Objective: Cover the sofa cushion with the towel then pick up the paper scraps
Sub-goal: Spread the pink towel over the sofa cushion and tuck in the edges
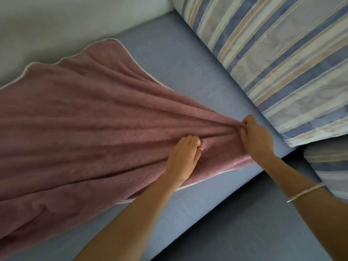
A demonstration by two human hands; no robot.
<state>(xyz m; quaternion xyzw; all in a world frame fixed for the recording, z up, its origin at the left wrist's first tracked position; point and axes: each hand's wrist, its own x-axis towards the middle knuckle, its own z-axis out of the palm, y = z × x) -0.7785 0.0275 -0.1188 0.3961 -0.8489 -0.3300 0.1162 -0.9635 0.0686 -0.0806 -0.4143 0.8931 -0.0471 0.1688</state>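
A dusty pink towel (84, 119) lies spread over the left part of the blue sofa cushion (188, 72), with folds that run together toward its right end. My right hand (256, 136) grips that bunched right end, fingers closed on the fabric. My left hand (185, 157) rests on the towel just left of it, fingers curled into a fold. The right and front parts of the cushion are bare. No paper scraps are in view.
A striped blue, cream and beige back cushion (282, 59) leans along the right side. A second striped cushion (327, 170) lies lower right. A pale sheet or cover (47, 25) sits at the upper left. Dark floor (244, 232) shows below the sofa's front edge.
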